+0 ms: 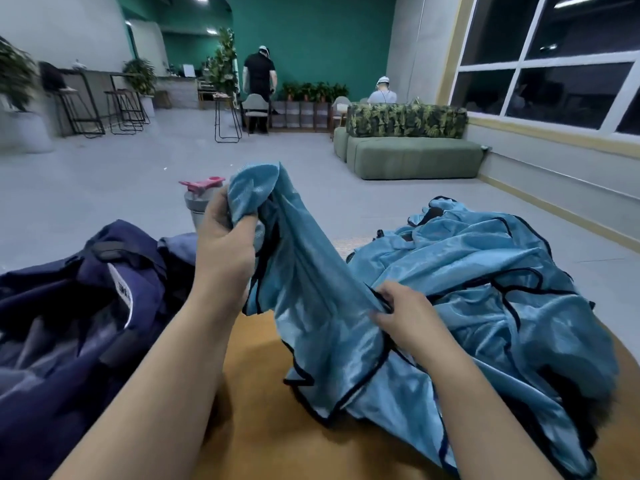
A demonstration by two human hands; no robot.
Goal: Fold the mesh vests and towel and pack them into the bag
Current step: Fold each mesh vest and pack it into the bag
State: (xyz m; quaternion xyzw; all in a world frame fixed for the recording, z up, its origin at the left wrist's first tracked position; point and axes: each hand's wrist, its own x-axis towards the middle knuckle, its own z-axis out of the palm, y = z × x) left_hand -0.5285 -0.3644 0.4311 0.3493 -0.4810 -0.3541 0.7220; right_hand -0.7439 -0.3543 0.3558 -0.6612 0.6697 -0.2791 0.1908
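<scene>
A light blue mesh vest (311, 292) with black trim is stretched between my two hands above the wooden table (256, 424). My left hand (225, 237) grips a bunched end of it, raised near the centre. Lower and to the right, my right hand (401, 317) pinches the vest's black-trimmed edge. A heap of more blue mesh vests (485, 271) lies on the table at the right. The dark navy bag (79, 306) sits open at the left. I cannot pick out the towel.
A grey shaker bottle (199, 202) with a pink lid stands behind my left hand. Beyond the table is open grey floor, a green sofa (415, 155) at the right, stools at the left and two people far back.
</scene>
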